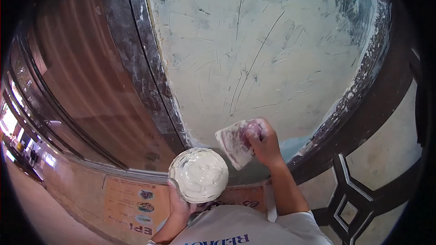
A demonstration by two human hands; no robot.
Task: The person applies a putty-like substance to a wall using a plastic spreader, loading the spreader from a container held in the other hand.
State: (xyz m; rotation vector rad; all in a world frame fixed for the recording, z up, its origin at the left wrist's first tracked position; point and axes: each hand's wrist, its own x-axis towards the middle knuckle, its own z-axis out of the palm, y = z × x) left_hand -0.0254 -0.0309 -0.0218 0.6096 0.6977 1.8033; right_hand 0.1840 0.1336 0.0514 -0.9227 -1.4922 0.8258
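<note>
Low in the middle, my left hand (pixel 181 203) grips a round tub (pixel 200 200) from its near left side. Thick, cream-white putty (pixel 200 174) fills it and coats its rim. My right hand (pixel 263 139) is closed round the back edge of a flat, squarish putty spreader (pixel 233 143) smeared with white and brownish residue. The spreader is tilted, just right of the tub and apart from it. Beyond both hands rises a pale, putty-coated panel (pixel 268 59) with dark scratches; whether the spreader touches it I cannot tell.
A dark, putty-smeared frame borders the panel at left (pixel 152 59) and right (pixel 349 97). Further left is a glossy brown panel (pixel 86 68). Printed orange cardboard (pixel 125 202) lies on the floor below. Dark lattice work (pixel 347 190) stands at lower right.
</note>
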